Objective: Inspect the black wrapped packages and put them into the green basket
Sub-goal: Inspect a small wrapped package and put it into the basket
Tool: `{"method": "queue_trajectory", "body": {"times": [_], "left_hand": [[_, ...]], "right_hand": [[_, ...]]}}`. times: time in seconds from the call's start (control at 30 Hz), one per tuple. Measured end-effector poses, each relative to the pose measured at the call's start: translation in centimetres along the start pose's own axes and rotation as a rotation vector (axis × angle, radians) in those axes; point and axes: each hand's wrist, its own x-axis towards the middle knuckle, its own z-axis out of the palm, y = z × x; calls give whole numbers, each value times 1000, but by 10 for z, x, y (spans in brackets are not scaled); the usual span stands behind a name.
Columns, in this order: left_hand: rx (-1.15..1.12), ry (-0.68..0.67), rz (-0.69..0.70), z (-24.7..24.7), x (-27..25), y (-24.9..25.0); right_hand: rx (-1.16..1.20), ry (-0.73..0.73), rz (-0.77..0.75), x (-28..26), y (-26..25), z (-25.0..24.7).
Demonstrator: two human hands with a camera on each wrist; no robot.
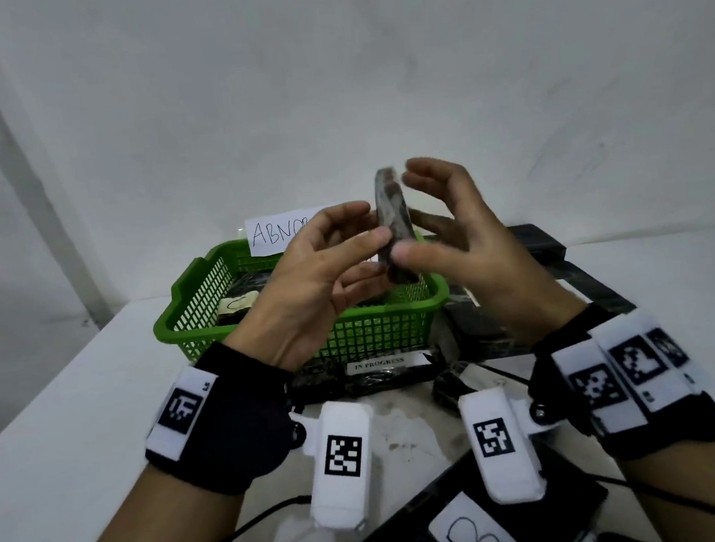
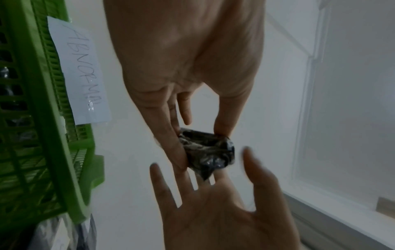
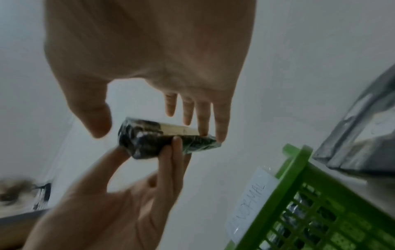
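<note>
The person holds a small black plastic-wrapped package point(image 1: 394, 223) upright in the air above the green plastic mesh basket point(image 1: 201, 303), in front of the white wall. The left hand point(image 1: 313, 283) has a narrow grip on it: thumb on one face, fingertips point(image 3: 171, 152) on the other, pinching its lower part. The right hand point(image 1: 453, 239) is spread wide (its fingers look blurred); in the right wrist view two of its straight fingertips point(image 3: 220, 135) touch the package's far end while the thumb stands apart from it.

The basket sits on the white worktop point(image 1: 76, 407) at about 11 o'clock from the hands. A white paper label handwritten "ABNORMAL" point(image 2: 79, 71) is stuck to its far rim, and a few black wrapped packages point(image 1: 236, 304) lie inside. Just at the basket's 6 o'clock side lies a black wrapped bundle with a white strip printed "IN PROGRESS" point(image 1: 378, 363). More black wrapped packages point(image 1: 536, 240) lie at 3 o'clock of the basket, and a flat black one with a white label marked "B" point(image 1: 473, 539) lies nearest the person, at 6 o'clock.
</note>
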Motion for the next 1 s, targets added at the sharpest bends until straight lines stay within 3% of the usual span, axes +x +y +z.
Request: {"method": "queue_trajectory", "body": {"times": [0.1, 0.2, 0.47, 0.6, 0.83, 1.0], "left_hand": [[147, -72, 81, -2, -2, 0], [361, -133, 151, -2, -4, -3], [505, -121, 151, -3, -2, -6], [608, -50, 205, -7, 0, -9], [813, -22, 449, -20, 4, -12], [853, 40, 551, -28, 9, -19]], "right_hand": [[158, 114, 184, 5, -3, -8], [194, 134, 304, 8, -1, -7], [87, 235, 165, 4, -1, -4], [86, 134, 169, 4, -3, -5], [258, -30, 232, 2, -21, -9], [312, -173, 189, -1, -24, -1]]}}
